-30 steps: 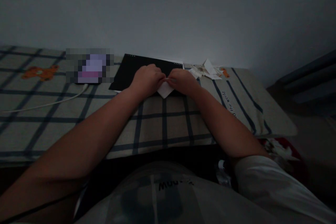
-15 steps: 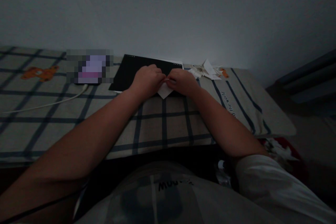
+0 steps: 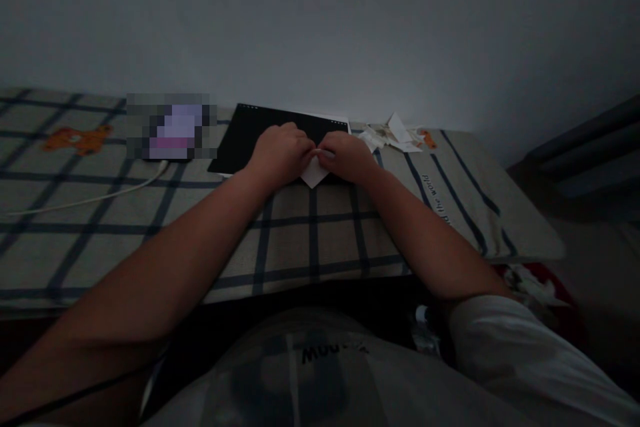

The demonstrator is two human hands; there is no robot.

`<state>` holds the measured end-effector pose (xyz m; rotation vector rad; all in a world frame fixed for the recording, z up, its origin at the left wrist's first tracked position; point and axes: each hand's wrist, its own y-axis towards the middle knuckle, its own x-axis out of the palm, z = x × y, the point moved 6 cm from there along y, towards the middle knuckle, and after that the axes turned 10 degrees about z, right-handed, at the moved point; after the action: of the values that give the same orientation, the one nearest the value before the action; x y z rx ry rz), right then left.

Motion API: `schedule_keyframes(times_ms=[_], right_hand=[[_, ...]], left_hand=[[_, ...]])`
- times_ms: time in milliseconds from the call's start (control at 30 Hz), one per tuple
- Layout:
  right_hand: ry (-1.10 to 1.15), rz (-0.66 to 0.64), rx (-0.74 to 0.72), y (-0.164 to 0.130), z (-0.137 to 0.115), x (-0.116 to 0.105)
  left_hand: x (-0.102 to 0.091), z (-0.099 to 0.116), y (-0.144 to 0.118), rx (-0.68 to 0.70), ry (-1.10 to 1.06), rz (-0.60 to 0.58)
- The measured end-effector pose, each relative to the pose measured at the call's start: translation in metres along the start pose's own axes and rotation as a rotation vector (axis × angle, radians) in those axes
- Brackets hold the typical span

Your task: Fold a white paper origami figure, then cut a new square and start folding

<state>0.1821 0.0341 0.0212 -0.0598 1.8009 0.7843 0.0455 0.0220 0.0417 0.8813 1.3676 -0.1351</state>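
A small piece of white paper (image 3: 313, 175) is pinched between my two hands, one corner pointing toward me. My left hand (image 3: 284, 152) is closed on its left side, and my right hand (image 3: 349, 155) is closed on its right side. The fingertips of both hands nearly meet at the paper's upper part, so most of it is hidden. Beneath the hands lies a black notebook or folder (image 3: 235, 140), with white sheets showing at its edges.
A blurred-out phone (image 3: 175, 130) with a white cable (image 3: 115, 192) lies left on the checked tablecloth (image 3: 210, 213). Folded white paper pieces (image 3: 395, 135) are heaped right of the black cover. A red bin (image 3: 550, 287) holding crumpled paper and a clear bottle (image 3: 425, 330) stand below the table edge.
Almost nothing differs. Both hands keep their pinch on the paper, with only a very slight shift of the fingers.
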Motion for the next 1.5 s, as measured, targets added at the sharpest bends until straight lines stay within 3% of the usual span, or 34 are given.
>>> schedule_keyframes(times_ms=[200,333,767,1100,1500], right_hand=[[-0.044,-0.016,-0.014,0.000,-0.003,-0.001],[-0.045,0.008,-0.022,-0.001,-0.004,-0.002],[-0.024,0.004,0.022,0.000,0.009,0.000],[0.166,0.068,0.055,0.002,0.012,-0.001],[0.234,0.090,0.213,0.003,0.032,0.003]], left_hand=[[0.001,-0.005,-0.001,-0.076,-0.020,0.041],[0.006,-0.007,-0.001,-0.045,-0.033,-0.010],[0.015,-0.014,0.001,-0.010,-0.049,-0.013],[0.016,-0.024,-0.001,-0.172,-0.260,0.075],[0.030,-0.038,-0.003,-0.334,-0.505,0.000]])
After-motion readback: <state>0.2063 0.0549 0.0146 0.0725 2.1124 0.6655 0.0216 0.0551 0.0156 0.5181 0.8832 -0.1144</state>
